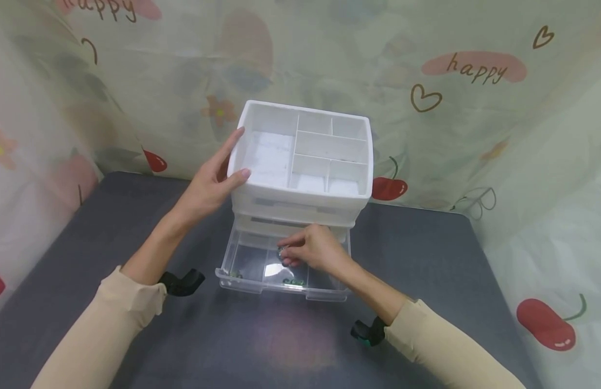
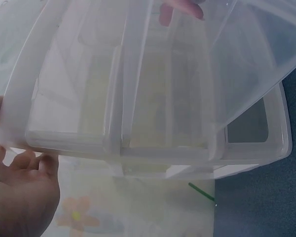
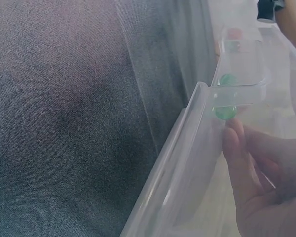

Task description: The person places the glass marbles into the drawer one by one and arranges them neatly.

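Observation:
A white drawer organizer (image 1: 300,189), with a divided open tray on top, stands on the dark table. Its clear lower drawer (image 1: 242,254) is pulled out toward me. My left hand (image 1: 208,183) grips the organizer's upper left side, thumb over the front rim. In the left wrist view the fingers of that hand (image 2: 27,192) curl at the box's edge. Over the drawer, my right hand (image 1: 317,248) pinches a small shiny greenish marble (image 1: 281,253). Several green marbles (image 1: 293,282) lie along the drawer's front, with more greenish ones (image 1: 236,274) in its left section.
A dark grey cloth (image 1: 193,335) covers the table. Behind and on both sides hangs a printed curtain (image 1: 319,54) with cherries and lettering. Thin clear dividers split the drawer. Black wrist straps (image 1: 181,282) show below both forearms.

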Demonstrator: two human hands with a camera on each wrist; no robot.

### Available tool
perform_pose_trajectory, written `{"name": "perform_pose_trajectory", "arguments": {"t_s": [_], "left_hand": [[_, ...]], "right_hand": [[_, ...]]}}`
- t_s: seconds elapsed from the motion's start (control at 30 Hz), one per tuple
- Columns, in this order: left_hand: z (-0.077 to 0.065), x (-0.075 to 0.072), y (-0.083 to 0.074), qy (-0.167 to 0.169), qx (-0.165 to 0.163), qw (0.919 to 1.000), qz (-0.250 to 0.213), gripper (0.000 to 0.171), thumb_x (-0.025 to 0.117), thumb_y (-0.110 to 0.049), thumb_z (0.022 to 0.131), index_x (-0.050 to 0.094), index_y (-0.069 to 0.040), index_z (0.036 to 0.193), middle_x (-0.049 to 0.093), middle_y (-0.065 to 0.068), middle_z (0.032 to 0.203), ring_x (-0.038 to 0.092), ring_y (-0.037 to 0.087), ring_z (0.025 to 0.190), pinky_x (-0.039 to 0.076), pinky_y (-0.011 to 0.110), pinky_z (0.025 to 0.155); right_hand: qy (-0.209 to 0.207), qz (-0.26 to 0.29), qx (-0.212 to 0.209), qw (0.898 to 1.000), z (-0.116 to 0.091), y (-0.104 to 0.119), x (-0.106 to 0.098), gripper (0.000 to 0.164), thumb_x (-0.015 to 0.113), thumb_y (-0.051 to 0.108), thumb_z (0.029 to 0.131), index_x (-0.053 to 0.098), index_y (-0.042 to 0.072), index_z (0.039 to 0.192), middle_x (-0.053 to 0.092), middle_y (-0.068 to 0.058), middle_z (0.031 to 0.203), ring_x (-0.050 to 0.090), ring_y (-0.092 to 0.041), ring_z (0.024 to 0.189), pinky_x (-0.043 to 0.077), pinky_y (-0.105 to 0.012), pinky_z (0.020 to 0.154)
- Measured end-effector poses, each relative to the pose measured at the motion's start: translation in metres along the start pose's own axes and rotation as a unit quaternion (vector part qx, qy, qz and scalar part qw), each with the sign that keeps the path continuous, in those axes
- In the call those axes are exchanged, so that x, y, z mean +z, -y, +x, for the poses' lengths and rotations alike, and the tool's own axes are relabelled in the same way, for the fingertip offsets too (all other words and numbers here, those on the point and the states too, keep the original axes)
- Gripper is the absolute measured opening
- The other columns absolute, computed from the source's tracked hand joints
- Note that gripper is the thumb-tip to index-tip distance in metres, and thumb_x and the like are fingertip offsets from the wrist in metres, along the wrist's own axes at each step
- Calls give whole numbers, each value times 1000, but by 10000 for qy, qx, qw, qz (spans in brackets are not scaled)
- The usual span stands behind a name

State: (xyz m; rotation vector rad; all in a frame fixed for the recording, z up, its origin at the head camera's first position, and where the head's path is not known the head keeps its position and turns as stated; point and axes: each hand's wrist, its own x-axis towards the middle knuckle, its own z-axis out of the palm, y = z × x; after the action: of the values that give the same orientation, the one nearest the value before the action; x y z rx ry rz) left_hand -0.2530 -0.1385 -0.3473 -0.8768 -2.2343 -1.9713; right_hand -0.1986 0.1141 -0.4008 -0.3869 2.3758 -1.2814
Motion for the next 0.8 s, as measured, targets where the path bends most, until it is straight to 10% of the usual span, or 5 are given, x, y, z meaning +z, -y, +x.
{"name": "perform_pose_trajectory", "arguments": {"t_s": [0.8], "left_hand": [[0,0,-1,-29,-62,10000,23,74,56,-6,101,17,-26,160,14,2,165,26,28,144,40,23,98]], "right_hand": [[-293,316,-506,9978,-16,10,-18,22,75,16,90,77,4,109,76,-1,84,73,-19,79,56,-32,73]]}}
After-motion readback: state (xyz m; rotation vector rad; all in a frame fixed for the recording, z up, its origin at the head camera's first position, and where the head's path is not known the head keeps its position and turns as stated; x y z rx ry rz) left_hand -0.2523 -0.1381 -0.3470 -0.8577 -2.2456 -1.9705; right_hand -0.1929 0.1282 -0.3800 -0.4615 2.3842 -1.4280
